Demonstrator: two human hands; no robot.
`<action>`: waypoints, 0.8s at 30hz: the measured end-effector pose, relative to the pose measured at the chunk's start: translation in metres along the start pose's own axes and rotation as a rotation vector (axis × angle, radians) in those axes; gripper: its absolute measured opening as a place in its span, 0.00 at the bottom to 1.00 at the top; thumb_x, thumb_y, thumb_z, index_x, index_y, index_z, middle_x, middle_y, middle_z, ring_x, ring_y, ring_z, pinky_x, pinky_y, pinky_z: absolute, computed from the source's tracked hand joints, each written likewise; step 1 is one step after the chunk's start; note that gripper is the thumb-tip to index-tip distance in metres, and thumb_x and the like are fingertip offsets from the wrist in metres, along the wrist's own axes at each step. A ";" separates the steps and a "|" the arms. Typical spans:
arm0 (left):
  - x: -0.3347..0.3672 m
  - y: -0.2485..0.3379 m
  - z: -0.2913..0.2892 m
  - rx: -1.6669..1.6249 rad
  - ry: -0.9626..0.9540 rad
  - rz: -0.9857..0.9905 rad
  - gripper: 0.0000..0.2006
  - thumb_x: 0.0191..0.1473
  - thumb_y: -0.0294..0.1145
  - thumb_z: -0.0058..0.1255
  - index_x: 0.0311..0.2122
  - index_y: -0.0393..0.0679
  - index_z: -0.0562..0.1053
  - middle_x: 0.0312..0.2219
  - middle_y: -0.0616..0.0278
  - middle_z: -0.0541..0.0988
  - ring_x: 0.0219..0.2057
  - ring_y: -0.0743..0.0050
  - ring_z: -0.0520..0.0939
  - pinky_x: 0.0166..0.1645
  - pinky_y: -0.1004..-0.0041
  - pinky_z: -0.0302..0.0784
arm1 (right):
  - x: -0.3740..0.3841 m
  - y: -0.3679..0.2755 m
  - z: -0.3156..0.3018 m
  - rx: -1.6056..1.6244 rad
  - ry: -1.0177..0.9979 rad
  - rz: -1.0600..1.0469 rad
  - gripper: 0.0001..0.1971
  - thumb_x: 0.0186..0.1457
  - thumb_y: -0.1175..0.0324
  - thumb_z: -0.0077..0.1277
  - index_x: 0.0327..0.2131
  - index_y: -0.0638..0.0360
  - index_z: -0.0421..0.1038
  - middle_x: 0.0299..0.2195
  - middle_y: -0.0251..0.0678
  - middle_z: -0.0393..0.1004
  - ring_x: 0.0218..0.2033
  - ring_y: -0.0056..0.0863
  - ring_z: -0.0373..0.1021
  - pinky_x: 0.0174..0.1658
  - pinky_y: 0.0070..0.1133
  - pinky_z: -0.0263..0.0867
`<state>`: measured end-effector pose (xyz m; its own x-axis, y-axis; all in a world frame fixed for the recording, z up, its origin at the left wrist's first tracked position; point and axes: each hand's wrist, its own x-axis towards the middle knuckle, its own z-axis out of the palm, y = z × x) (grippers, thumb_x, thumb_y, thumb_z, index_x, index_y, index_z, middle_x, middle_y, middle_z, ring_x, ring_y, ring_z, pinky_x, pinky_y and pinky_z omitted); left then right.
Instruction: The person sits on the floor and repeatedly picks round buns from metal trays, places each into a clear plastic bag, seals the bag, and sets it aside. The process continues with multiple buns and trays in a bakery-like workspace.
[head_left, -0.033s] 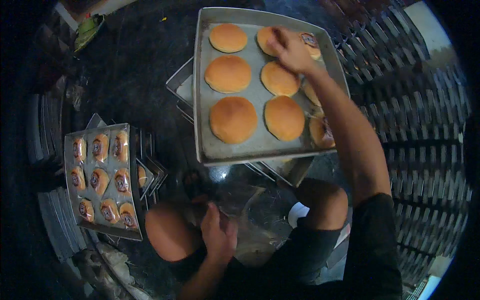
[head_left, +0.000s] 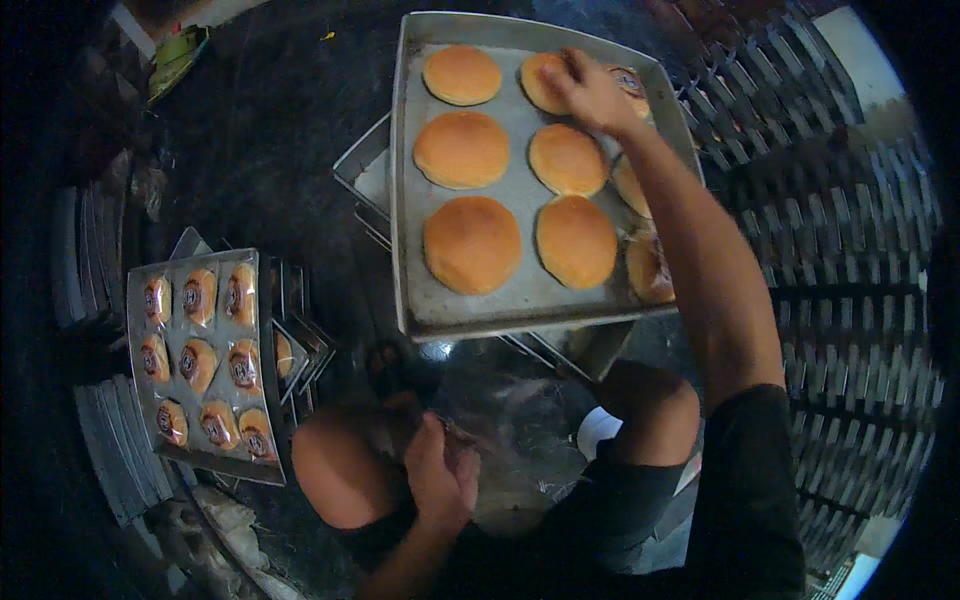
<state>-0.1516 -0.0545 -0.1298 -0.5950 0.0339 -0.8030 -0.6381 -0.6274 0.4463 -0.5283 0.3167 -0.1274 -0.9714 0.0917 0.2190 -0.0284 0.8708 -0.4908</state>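
A metal baking tray (head_left: 405, 300) holds rows of round golden buns. My right hand (head_left: 595, 95) reaches over its far side, fingers curled on the right edge of the far middle bun (head_left: 541, 84). Just right of that hand lies a bun in clear printed wrapping (head_left: 629, 86); another wrapped bun (head_left: 648, 268) sits at the near right corner, partly behind my forearm. Over my lap, my left hand (head_left: 442, 478) is closed, thumb up, on what looks like a clear plastic bag (head_left: 461, 434) with brown print. Much of the bag is hidden or blurred.
At the left, a second tray (head_left: 205, 464) of wrapped buns rests on stacked trays (head_left: 305, 345). More trays (head_left: 362, 170) lie crosswise under the main one. Long stacks of trays (head_left: 830, 340) line the right side. A white round object (head_left: 598, 428) is beside my right knee.
The main tray and its buns sit slightly farther right and lower in the picture. My right hand has shifted slightly right, still at the same bun. My left hand has barely moved.
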 end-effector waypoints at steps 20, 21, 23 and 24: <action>-0.043 0.048 -0.008 0.047 -0.095 0.453 0.13 0.71 0.42 0.53 0.38 0.44 0.78 0.29 0.72 0.79 0.27 0.88 0.76 0.27 0.82 0.67 | -0.431 -0.189 -0.096 1.518 -0.091 0.680 0.41 0.52 0.65 0.71 0.65 0.60 0.58 0.56 0.37 0.71 0.57 0.31 0.71 0.62 0.31 0.67; -0.056 0.040 -0.014 0.167 -0.105 0.468 0.14 0.70 0.42 0.53 0.36 0.44 0.79 0.27 0.73 0.78 0.25 0.89 0.75 0.26 0.82 0.66 | -0.453 -0.194 -0.108 1.504 -0.013 0.558 0.41 0.51 0.66 0.71 0.64 0.60 0.58 0.55 0.36 0.72 0.56 0.30 0.72 0.61 0.30 0.68; -0.075 0.027 -0.018 0.414 -0.152 0.506 0.16 0.70 0.42 0.54 0.32 0.44 0.79 0.23 0.75 0.77 0.21 0.90 0.72 0.25 0.82 0.64 | -0.485 -0.198 -0.135 1.460 0.161 0.299 0.40 0.50 0.69 0.73 0.62 0.60 0.59 0.52 0.35 0.73 0.55 0.28 0.73 0.59 0.27 0.69; -0.090 0.015 -0.010 0.386 -0.175 0.528 0.17 0.70 0.39 0.55 0.27 0.44 0.78 0.19 0.78 0.73 0.18 0.93 0.67 0.22 0.81 0.59 | -0.494 -0.198 -0.152 1.361 0.091 0.213 0.36 0.49 0.70 0.74 0.57 0.59 0.63 0.49 0.34 0.76 0.53 0.24 0.74 0.58 0.24 0.69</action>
<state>-0.1028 -0.0744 -0.0549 -0.9244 -0.0546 -0.3775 -0.3498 -0.2729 0.8962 -0.0066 0.1728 -0.0100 -0.9690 0.2388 0.0638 -0.1391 -0.3132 -0.9394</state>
